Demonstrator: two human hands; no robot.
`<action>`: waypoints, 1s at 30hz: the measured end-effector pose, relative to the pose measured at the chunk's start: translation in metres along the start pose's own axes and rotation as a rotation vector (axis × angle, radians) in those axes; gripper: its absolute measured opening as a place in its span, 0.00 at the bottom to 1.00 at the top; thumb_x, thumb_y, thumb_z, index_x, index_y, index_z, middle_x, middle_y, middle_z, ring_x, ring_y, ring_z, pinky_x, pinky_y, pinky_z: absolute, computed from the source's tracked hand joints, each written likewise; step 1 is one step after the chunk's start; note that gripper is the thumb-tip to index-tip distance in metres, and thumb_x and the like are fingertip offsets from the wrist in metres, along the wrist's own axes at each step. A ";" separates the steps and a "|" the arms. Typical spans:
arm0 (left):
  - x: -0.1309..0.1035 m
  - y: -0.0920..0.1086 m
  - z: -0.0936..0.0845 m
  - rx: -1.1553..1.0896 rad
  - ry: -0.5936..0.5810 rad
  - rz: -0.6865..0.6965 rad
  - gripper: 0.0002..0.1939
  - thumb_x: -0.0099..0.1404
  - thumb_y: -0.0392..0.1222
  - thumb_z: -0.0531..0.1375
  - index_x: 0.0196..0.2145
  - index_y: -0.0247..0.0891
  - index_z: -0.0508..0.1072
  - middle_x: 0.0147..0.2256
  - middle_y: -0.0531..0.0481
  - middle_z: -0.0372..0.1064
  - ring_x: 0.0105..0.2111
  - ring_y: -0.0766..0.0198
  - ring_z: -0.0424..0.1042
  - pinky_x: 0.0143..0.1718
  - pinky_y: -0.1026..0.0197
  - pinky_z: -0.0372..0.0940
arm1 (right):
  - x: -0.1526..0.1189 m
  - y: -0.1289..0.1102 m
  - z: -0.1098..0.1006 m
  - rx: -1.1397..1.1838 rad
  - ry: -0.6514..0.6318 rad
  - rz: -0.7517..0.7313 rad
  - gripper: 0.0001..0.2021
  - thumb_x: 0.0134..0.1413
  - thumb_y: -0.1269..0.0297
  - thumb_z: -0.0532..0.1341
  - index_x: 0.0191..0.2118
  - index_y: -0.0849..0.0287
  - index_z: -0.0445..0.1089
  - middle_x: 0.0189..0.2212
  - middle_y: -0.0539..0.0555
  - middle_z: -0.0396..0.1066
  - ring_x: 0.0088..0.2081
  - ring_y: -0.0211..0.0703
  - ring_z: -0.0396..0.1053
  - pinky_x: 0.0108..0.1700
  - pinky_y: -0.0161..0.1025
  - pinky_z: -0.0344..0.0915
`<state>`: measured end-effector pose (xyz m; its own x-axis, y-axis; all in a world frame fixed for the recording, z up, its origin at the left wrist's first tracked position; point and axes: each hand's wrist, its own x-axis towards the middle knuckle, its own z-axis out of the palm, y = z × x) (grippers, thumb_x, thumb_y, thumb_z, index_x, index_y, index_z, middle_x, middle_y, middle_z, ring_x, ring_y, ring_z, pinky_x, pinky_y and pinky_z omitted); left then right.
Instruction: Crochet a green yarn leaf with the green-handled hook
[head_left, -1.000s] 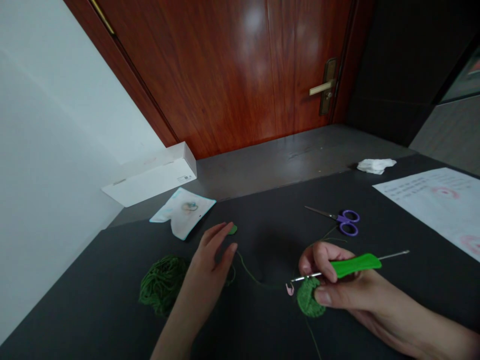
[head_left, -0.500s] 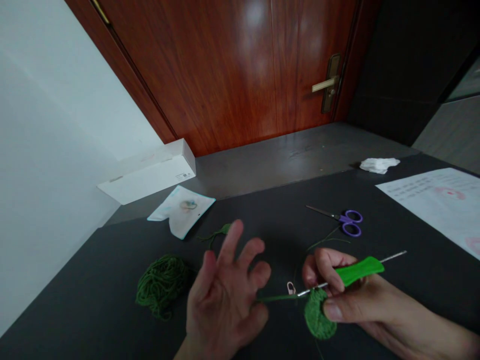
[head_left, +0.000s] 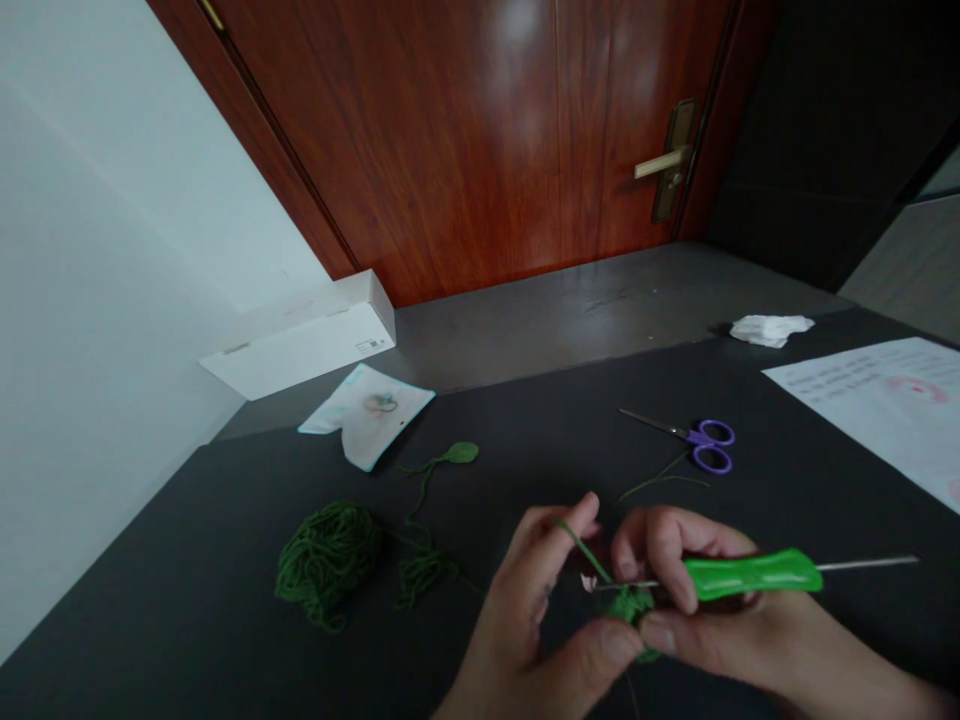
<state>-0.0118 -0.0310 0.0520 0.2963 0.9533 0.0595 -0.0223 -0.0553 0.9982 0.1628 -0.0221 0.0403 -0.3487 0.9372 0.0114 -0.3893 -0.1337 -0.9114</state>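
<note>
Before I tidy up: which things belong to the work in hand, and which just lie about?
In the work:
green-handled hook, in the right hand
green strand, on the left hand
crocheted piece, in both hands
pink clip
yarn ball, probably

Apparently just lying about:
scissors
leaf-shaped green piece
packet
white box
printed sheet
crumpled white wad

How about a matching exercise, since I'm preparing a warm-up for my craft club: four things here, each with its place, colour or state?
Things
1. Scissors
2. Crochet hook
3. White box
4. Yarn bundle

Descriptions
A. Held in the right hand
B. A loose, dark green tangle
C. Purple and metallic
D. Beside the wall

Pairs: 1-C, 2-A, 3-D, 4-B
</note>
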 end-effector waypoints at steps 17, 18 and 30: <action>0.006 -0.012 -0.001 -0.154 0.088 -0.263 0.34 0.50 0.36 0.67 0.56 0.48 0.68 0.27 0.57 0.66 0.25 0.71 0.62 0.29 0.67 0.60 | -0.014 -0.002 -0.011 -0.385 -0.007 -0.164 0.20 0.64 0.49 0.49 0.29 0.53 0.70 0.25 0.50 0.64 0.29 0.43 0.61 0.31 0.38 0.59; 0.007 -0.014 -0.002 -0.153 0.097 -0.269 0.36 0.50 0.36 0.68 0.57 0.48 0.67 0.28 0.57 0.66 0.25 0.71 0.62 0.29 0.66 0.60 | -0.013 -0.001 -0.010 -0.374 -0.002 -0.160 0.20 0.64 0.49 0.49 0.29 0.53 0.69 0.26 0.50 0.64 0.29 0.43 0.62 0.31 0.38 0.60; 0.007 -0.003 0.005 0.003 0.233 -0.302 0.48 0.48 0.36 0.66 0.64 0.36 0.50 0.25 0.57 0.69 0.26 0.64 0.66 0.31 0.60 0.60 | -0.013 -0.002 0.000 -0.958 -0.098 -0.599 0.17 0.65 0.56 0.50 0.27 0.54 0.67 0.21 0.52 0.67 0.23 0.43 0.65 0.25 0.39 0.61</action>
<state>-0.0049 -0.0261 0.0498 0.0644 0.9686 -0.2402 0.0361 0.2383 0.9705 0.1680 -0.0341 0.0423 -0.4075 0.7327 0.5451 0.2821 0.6687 -0.6879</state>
